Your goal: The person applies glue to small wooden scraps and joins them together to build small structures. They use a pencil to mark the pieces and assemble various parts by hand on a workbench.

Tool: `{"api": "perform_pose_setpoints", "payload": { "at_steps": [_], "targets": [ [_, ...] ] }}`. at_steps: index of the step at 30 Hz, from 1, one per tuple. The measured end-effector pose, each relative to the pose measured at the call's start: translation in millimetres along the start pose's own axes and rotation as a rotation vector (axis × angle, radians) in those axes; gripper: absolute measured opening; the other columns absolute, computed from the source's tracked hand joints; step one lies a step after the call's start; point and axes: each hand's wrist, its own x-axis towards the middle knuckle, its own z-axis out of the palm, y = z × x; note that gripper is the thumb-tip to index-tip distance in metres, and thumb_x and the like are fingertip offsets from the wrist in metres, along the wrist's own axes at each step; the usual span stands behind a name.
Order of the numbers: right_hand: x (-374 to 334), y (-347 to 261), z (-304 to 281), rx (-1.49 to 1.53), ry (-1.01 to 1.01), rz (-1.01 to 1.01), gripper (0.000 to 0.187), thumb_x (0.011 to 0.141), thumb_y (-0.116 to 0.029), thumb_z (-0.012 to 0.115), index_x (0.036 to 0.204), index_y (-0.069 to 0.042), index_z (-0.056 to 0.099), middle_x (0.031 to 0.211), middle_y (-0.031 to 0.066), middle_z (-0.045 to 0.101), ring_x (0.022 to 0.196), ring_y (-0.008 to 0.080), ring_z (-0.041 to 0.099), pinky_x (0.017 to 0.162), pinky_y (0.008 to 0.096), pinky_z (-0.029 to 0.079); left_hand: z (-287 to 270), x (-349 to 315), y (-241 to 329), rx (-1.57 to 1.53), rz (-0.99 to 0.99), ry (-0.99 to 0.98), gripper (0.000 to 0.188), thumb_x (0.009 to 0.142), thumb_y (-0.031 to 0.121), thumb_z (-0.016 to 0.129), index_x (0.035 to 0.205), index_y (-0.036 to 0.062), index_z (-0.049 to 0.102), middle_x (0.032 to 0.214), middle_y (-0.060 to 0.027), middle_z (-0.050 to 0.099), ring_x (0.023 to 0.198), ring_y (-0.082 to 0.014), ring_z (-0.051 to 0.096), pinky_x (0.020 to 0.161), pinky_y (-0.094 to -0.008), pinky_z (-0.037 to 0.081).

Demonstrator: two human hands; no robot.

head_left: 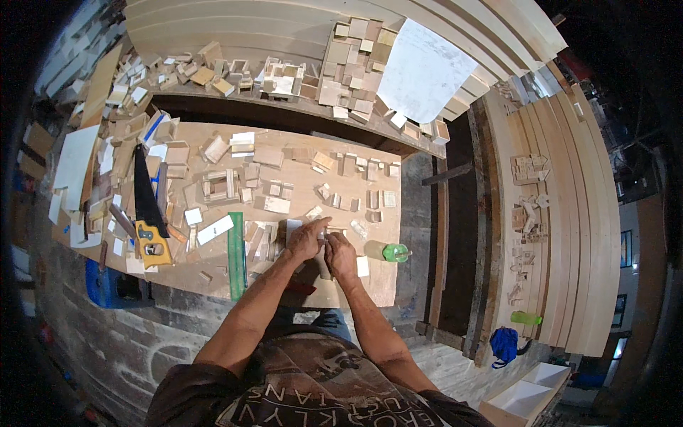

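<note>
Near the front edge of the wooden work table, my left hand (306,240) and my right hand (340,255) meet over small pale wood pieces. The fingers of both are bent and drawn together. Whatever they pinch is too small and covered to make out. A white block-like piece (293,226) lies against my left hand. Beyond the fingertips is a small wood piece (314,212). To the right of my right hand lies a white rectangular piece (362,266). A green bottle-like container (395,252) stands farther right.
A green ruler-like strip (236,256) lies left of my forearms. A handsaw with a yellow handle (152,244) rests among scraps at the left. Several small wooden box assemblies (220,185) cover the table (370,292). A shelf behind carries more blocks and a white sheet (425,71).
</note>
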Motion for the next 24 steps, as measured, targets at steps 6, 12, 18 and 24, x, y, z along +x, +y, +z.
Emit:
{"api": "perform_pose_setpoints", "payload": {
  "at_steps": [6,12,18,24],
  "targets": [
    [-0.4,9.0,4.9,-0.064,-0.021,-0.005,0.02,0.089,-0.007,0.059,0.107,-0.003,0.067,0.109,0.0183,0.067,0.093,0.0393,0.065,0.081,0.0456,0.055,-1.4,0.8,4.3,0.032,-0.025,-0.015,0.063,0.079,0.004,0.071,0.139,0.0105,0.051,0.132,-0.0161,0.061,0.121,-0.0337,0.058,0.101,-0.0416,0.048],
    [1.5,1.2,2.6,-0.064,-0.012,0.002,0.018,0.089,-0.007,0.062,0.104,-0.001,0.068,0.108,0.019,0.068,0.09,0.0393,0.067,0.08,0.0443,0.055,8.5,0.2,-13.6,0.025,0.019,0.014,0.062,0.079,0.004,0.07,0.138,0.0107,0.052,0.135,-0.014,0.059,0.124,-0.0324,0.056,0.103,-0.0417,0.046],
    [2.3,1.6,2.7,-0.049,-0.015,0.015,0.018,0.088,-0.006,0.061,0.104,-0.001,0.068,0.108,0.0192,0.067,0.091,0.0407,0.066,0.079,0.045,0.054,0.5,1.0,-0.2,0.036,-0.045,-0.035,0.059,0.08,0.005,0.07,0.136,0.0114,0.053,0.135,-0.0131,0.059,0.124,-0.0326,0.056,0.104,-0.0426,0.045],
    [3.8,1.4,3.8,-0.043,-0.037,0.032,0.02,0.087,-0.005,0.061,0.105,0.0,0.067,0.108,0.0196,0.067,0.092,0.0411,0.065,0.08,0.0452,0.054,4.3,0.5,-9.1,0.054,-0.002,-0.005,0.057,0.082,0.007,0.071,0.136,0.0116,0.053,0.132,-0.0142,0.061,0.122,-0.0334,0.057,0.103,-0.0426,0.046]
  ]
}}
